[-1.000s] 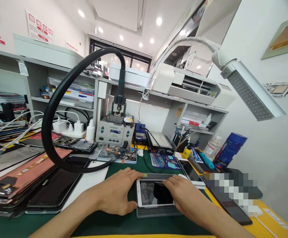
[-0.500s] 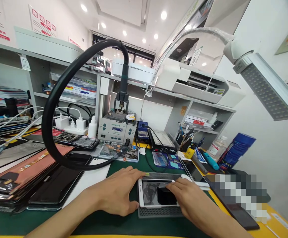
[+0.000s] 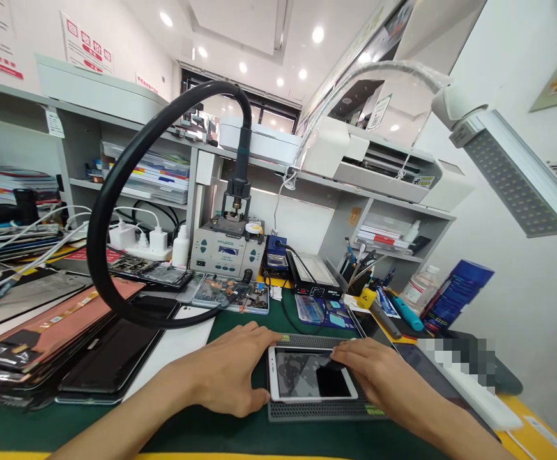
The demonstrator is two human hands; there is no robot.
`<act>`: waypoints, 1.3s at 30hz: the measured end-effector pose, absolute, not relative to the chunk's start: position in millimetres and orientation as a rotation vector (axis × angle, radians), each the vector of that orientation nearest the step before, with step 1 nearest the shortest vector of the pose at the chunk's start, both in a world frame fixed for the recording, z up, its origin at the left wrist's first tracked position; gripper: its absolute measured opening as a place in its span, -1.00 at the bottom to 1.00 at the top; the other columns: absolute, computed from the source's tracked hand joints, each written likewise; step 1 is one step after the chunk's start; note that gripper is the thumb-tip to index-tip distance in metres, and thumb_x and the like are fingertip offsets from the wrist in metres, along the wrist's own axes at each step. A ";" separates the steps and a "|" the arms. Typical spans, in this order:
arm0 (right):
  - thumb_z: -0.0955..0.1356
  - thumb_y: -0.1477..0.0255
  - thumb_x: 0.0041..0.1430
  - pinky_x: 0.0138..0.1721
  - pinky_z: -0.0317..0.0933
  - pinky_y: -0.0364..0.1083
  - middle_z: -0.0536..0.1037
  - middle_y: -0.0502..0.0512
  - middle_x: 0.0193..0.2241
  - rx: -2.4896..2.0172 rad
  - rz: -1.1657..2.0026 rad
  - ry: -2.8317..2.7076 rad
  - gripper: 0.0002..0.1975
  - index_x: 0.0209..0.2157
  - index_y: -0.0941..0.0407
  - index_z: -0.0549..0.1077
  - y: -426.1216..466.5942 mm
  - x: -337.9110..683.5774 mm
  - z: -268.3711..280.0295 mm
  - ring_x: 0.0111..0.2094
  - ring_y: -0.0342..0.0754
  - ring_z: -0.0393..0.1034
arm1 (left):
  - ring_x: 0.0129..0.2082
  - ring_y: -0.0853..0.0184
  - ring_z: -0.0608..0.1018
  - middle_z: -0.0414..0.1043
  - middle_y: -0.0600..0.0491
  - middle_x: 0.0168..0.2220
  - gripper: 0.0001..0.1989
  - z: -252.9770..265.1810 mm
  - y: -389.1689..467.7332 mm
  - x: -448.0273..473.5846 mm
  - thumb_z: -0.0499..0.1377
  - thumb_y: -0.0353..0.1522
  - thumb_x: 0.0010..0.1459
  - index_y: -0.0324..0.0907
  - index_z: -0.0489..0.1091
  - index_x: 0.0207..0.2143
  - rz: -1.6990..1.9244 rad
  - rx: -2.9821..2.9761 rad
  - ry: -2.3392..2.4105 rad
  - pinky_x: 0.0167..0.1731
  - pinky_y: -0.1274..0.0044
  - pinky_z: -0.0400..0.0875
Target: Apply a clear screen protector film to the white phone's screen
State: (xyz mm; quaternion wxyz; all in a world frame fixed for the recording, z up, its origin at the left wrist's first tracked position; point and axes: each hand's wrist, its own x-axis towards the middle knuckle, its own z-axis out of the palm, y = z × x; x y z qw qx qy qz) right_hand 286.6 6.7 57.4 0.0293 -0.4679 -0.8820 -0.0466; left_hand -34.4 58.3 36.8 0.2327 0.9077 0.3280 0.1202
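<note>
A white smartphone (image 3: 313,374) lies flat, screen up, on a grey perforated mat (image 3: 324,411). Its screen looks cloudy and blotched on the left and plain dark on the right. My left hand (image 3: 228,367) rests at the left end of the mat, thumb and fingers spread apart around the phone's left edge. Over the phone's upper right corner is my right hand (image 3: 372,367), fingers pressed together with the tips at the screen's top edge. Whatever those fingertips may pinch is hidden.
Dark phones (image 3: 115,354) and stacked screen parts (image 3: 43,338) lie left. Behind stand a box of small parts (image 3: 233,294) and a grey station (image 3: 225,249) with a looping black hose (image 3: 97,255). A white power strip (image 3: 492,402) is at right; a lamp (image 3: 518,172) hangs above.
My right hand has shifted right and slightly up, uncovering the phone's lower right corner. The cloudy patch on the screen now reaches further right. My left hand stays in place.
</note>
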 end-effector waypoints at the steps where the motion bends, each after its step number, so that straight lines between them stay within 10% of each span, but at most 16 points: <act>1: 0.21 0.72 0.17 0.11 0.35 0.09 0.62 0.22 0.03 -1.402 -0.146 -2.737 -0.48 0.06 0.11 0.55 7.4 290.6 55.4 0.06 0.11 0.50 | 0.34 -0.18 0.23 0.28 -0.11 0.29 -0.16 37.2 58.2 -34.5 0.25 -0.14 0.04 -0.06 0.13 0.37 0.331 2.492 0.903 0.32 0.06 0.13; 39: 0.22 0.69 0.15 0.02 0.27 0.06 0.65 0.17 -0.02 -1.115 0.022 -2.876 -0.55 -0.02 0.15 0.57 38.1 233.6 63.6 -0.01 0.11 0.53 | 0.30 -0.17 0.30 0.30 -0.15 0.27 -0.16 38.8 59.6 -32.9 0.27 -0.14 0.02 -0.09 0.16 0.35 0.333 2.519 0.897 0.25 0.09 0.26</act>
